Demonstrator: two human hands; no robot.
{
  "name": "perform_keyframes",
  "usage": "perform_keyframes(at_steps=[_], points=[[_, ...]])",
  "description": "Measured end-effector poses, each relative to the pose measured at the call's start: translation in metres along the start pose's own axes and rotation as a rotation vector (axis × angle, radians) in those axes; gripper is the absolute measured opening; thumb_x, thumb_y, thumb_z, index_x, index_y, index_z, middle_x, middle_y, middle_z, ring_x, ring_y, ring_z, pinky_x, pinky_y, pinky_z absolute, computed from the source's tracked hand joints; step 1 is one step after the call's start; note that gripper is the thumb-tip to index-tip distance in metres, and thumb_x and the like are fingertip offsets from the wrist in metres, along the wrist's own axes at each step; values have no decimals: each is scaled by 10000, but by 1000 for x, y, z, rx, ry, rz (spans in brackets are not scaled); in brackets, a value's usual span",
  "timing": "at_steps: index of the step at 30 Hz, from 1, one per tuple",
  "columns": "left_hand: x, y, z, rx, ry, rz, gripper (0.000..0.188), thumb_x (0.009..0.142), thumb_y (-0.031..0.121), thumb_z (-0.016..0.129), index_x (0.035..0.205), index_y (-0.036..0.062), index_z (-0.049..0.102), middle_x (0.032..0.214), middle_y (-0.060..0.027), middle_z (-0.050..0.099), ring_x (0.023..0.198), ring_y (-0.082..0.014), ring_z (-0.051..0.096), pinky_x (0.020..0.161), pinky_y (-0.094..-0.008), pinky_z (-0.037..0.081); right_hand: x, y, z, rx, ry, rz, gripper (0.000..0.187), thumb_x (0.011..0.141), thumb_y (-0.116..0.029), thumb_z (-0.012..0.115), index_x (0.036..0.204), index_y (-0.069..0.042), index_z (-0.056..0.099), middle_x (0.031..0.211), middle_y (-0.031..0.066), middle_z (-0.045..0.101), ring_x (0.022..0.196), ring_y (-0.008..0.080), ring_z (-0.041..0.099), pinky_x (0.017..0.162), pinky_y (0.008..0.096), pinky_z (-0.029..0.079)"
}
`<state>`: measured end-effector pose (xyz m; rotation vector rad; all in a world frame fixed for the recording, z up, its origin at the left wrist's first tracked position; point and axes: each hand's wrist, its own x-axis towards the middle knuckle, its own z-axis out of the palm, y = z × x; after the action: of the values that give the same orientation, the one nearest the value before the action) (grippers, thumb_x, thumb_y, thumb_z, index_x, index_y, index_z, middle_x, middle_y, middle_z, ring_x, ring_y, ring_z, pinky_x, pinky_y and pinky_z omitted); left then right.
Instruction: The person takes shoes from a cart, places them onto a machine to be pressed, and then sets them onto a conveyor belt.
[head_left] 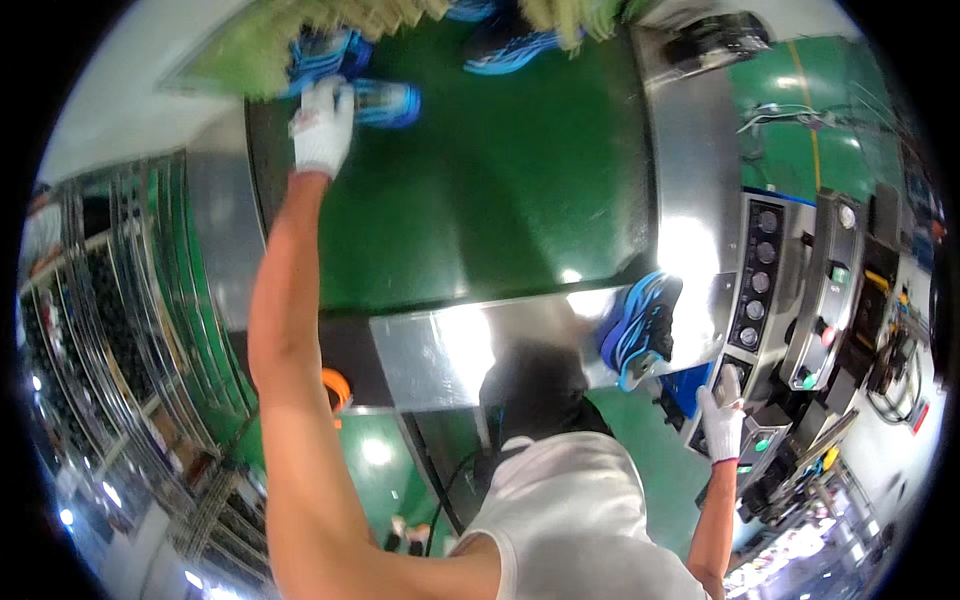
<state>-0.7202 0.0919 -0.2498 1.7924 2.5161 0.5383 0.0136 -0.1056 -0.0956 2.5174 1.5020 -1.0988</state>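
My left hand (323, 130), in a white glove, reaches far forward over the green conveyor belt (480, 200). Its fingers are closed at the end of a blue running shoe (388, 104), which lies on its side and looks blurred. Another blue shoe (325, 55) sits just beyond these fingers. My right hand (720, 425), gloved in white too, is low on the right beside a control panel (755, 290); its thumb and fingers are apart, and I see nothing in it. A dark blue and black shoe (645, 325) rests on the metal frame's near right corner.
Beige-green bristle strips (390, 15) hang over the belt's far end, with one more blue shoe (515, 50) beneath them. A metal frame (700, 190) borders the belt. Metal racks (130, 320) stand to the left. Equipment with buttons (825, 290) crowds the right.
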Motion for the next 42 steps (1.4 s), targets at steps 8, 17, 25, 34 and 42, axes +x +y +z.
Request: perform_keyframes(at_steps=[8, 17, 25, 34, 42], points=[[-164, 285, -99, -584, -386, 527, 215, 827, 52, 755, 1029, 13, 691, 1070, -160, 667, 1008, -334, 647, 914, -414, 526, -88, -119, 17, 206, -305, -423, 942, 843, -402, 788, 1530, 76, 353, 1572, 309, 389, 1483, 407, 384, 1213, 430, 336], [-299, 616, -201, -901, -840, 1324, 319, 847, 125, 793, 1141, 42, 702, 1113, -156, 694, 1019, -323, 682, 913, -417, 545, -138, 21, -71, 622, 382, -282, 608, 833, -272, 766, 1350, -63, 525, 1098, 220, 703, 989, 398, 703, 858, 438, 561], [-441, 853, -208, -1327, -1036, 1217, 497, 1005, 39, 587, 1480, -1, 447, 1407, -161, 542, 1277, -266, 595, 1077, -390, 490, -250, 203, -110, 1968, 775, -78, 450, 816, -117, 850, 1151, 108, 651, 961, 92, 706, 838, 161, 658, 739, 328, 557], [-626, 1113, -41, -708, -875, 1223, 788, 988, 408, 586, 1558, -53, 298, 1533, -297, 414, 1383, -453, 465, 1160, -464, 378, -310, 287, -90, 2254, 1248, 134, 478, 828, -18, 641, 1288, 55, 531, 1124, 145, 680, 959, 257, 710, 848, 425, 610], [-630, 1168, 30, -469, -662, 1262, 852, 949, 312, 611, 1560, -109, 192, 1480, -330, 463, 1291, -437, 563, 1100, -466, 440, -303, 311, -70, 2129, 1265, 565, 297, 800, -44, 685, 1047, 8, 527, 921, 52, 608, 795, 157, 625, 746, 343, 535]])
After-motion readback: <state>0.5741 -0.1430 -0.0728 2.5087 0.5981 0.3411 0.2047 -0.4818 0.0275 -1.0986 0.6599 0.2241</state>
